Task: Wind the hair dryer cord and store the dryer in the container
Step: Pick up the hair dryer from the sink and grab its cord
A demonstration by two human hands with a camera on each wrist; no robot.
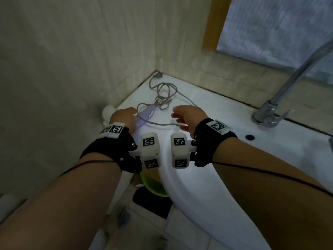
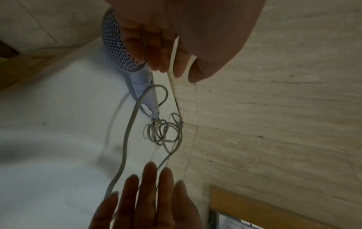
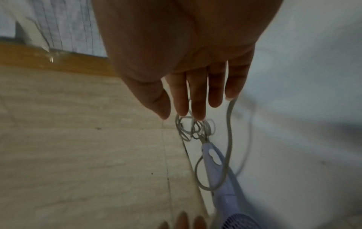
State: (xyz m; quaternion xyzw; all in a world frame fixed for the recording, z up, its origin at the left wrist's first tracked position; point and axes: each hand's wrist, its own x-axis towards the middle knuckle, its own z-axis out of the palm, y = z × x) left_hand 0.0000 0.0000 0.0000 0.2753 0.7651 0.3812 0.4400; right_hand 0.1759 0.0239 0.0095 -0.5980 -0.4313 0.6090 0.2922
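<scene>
- Two bare hands reach out over the white sink top (image 1: 207, 112). None of the job looks done yet.
- Nearest, the left hand (image 1: 124, 118) rests at the round end of the pale purple plastic hair dryer (image 1: 146, 115). Its fingers (image 2: 154, 51) are straight and lie against the dryer's holey back grille (image 2: 121, 46). They are not curled round it.
- Just beside it, the right hand (image 1: 189, 116) hangs over the sink top with its fingers (image 3: 197, 99) straight and a little spread. It holds nothing.
- Next, the dryer lies flat on the sink top, near the wall, with its handle pointing away toward the corner.
- Farther back, the thin grey cord (image 1: 163, 95) lies in a loose, messy tangle past the handle. One long loop runs across toward the right hand.
- Farthest, the plug end (image 1: 157, 75) sits right in the corner by the tiled wall.
- Still to do, I think: wind up the whole cord, then put the dryer away. No container is clear in these pictures.
</scene>
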